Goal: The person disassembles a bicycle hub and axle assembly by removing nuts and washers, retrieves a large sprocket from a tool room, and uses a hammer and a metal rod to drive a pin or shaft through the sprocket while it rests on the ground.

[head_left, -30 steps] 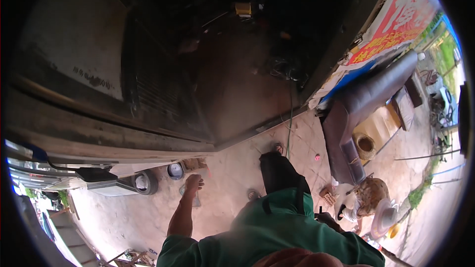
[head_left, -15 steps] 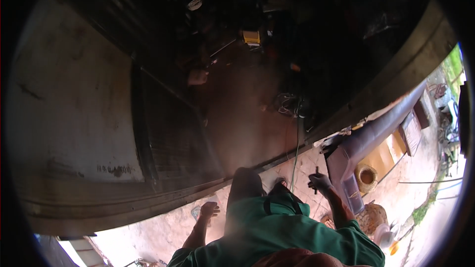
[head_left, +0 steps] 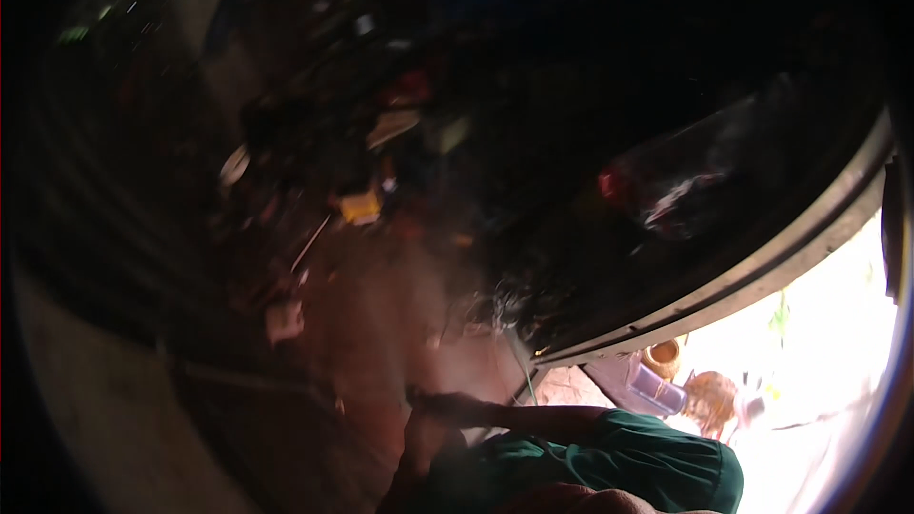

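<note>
My right forearm reaches inward from the lower right, bringing my right hand point(head_left: 440, 403) to the middle of my lower view. My left hand point(head_left: 419, 424) is close beside it, at the top of my left forearm, perhaps touching it. Both hands are dim and blurred, so their fingers and anything between them cannot be made out. Behind them spreads the dusty reddish floor point(head_left: 381, 314) of a dark interior, with a tangle of cables point(head_left: 500, 300) to the right.
Blurred clutter includes a yellow box point(head_left: 360, 206) and a pale round object point(head_left: 235, 165). The doorway edge point(head_left: 685, 309) curves along the right. Outside are a sofa point(head_left: 647, 390), a straw coil point(head_left: 663, 356) and a crouched person point(head_left: 709, 402) in patterned clothing.
I have moved from the paved yard into the dark doorway. My hands, earlier apart with a slender dark object in my right, have come together in front of me.
</note>
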Demonstrator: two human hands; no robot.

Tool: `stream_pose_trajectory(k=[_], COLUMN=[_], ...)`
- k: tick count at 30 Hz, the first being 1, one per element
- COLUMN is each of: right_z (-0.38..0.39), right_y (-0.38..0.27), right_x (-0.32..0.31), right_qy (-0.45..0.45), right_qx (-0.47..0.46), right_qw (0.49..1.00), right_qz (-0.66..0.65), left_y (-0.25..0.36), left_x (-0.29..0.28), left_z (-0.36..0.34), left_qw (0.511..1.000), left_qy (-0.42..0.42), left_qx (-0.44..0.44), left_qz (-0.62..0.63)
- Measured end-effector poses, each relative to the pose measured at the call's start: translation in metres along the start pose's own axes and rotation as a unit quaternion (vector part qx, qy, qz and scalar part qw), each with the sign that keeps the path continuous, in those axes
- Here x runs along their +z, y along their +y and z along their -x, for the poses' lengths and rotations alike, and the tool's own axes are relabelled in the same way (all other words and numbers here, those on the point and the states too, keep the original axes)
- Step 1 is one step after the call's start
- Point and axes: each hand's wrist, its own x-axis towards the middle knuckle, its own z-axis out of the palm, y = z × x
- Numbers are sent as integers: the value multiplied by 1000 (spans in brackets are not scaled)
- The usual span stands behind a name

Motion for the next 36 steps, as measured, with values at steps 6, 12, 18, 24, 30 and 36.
stream_pose_trajectory(k=[6, 12, 18, 24, 30, 36], right_z=[-20, 59, 323, 441, 469, 494], right_y=[-279, -618, -948, -1022, -1059, -1090], right_x=[29, -4, -91, -101, -154, -218], right_qy=[143, 362, 432, 443, 519, 596], right_qx=[-98, -364, -693, -748, -686, -568], right_qw=[970, 826, 566, 481, 492, 529], right_qz=[169, 233, 114, 115, 136, 206], left_y=[122, 196, 222, 241, 224, 144], left_x=[-31, -64, -81, -106, -142, -197], left_z=[-33, -88, -148, -163, -132, -31], left_qw=[994, 985, 972, 942, 904, 904], left_qy=[96, 164, 226, 334, 427, 414], left_qx=[-49, -46, -54, -28, 0, 37], left_qz=[-19, -22, -33, -20, 33, 98])
